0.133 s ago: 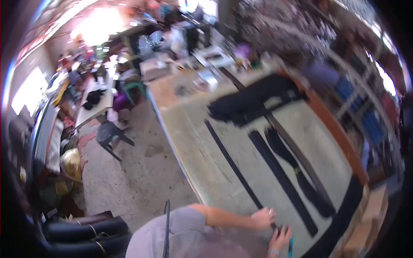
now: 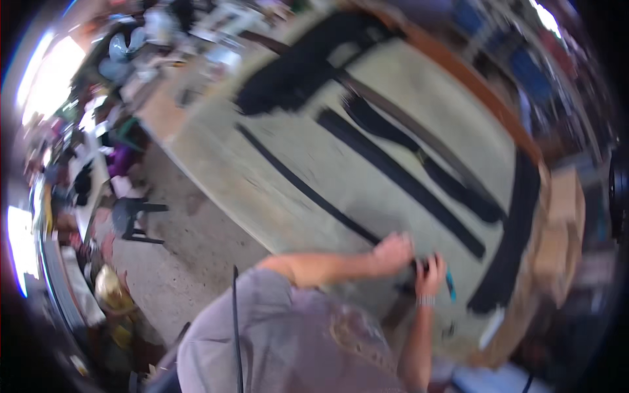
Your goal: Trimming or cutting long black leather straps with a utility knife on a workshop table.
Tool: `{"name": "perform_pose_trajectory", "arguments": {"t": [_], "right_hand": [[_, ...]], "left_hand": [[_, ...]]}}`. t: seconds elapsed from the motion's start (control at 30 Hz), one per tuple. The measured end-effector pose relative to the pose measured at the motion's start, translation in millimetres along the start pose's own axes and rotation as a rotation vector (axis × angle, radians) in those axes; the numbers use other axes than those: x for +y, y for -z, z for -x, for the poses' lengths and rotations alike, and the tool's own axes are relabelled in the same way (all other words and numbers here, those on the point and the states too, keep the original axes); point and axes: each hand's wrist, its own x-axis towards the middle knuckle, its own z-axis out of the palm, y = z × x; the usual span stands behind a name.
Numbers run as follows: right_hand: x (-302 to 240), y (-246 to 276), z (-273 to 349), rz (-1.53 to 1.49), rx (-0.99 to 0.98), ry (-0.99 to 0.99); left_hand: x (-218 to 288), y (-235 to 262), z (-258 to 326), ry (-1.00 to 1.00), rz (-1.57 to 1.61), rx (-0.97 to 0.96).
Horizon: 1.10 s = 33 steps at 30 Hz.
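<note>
At the table's near edge, my left hand (image 2: 393,252) is closed at the near end of a long, thin black strip (image 2: 308,190). Just right of it, my right hand (image 2: 430,275) curls its fingers around a slim teal tool (image 2: 451,287), part of which sticks out on the hand's outer side; its exact kind is blurred. Something dark lies between the two hands, too blurred to name. To the right, a wider black strip (image 2: 406,183) and a tied black bundle (image 2: 452,180) lie lengthwise on the pale tabletop (image 2: 216,157).
Across the table's far part lies a large pile of black material (image 2: 295,72). A brown bar (image 2: 419,134) runs beside the bundle, and another black piece (image 2: 511,242) lies along the right edge. Cardboard (image 2: 560,229) stands beyond it. A dark stool (image 2: 131,219) is on the floor at left.
The whole view has swung, so the table and hands appear higher and more of my torso and right forearm shows. Both hands stay close together at the strip's near end.
</note>
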Motion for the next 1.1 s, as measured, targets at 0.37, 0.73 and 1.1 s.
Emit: {"name": "perform_pose_trajectory", "arguments": {"t": [0.37,0.73,1.1], "right_hand": [[13.8,83.2,42.7,-0.389,-0.510,-0.439],[159.8,134.1,12.6,-0.164,-0.344,-0.593],[260.9,108.0,5.6,-0.113,-0.256,-0.794]], "left_hand": [[33.4,7.6,15.7,0.138,0.676,-0.486],[-240.2,147.9,98.2,0.703,0.712,-0.575],[-339.7,110.3,57.9,0.743,0.460,-0.333]]}}
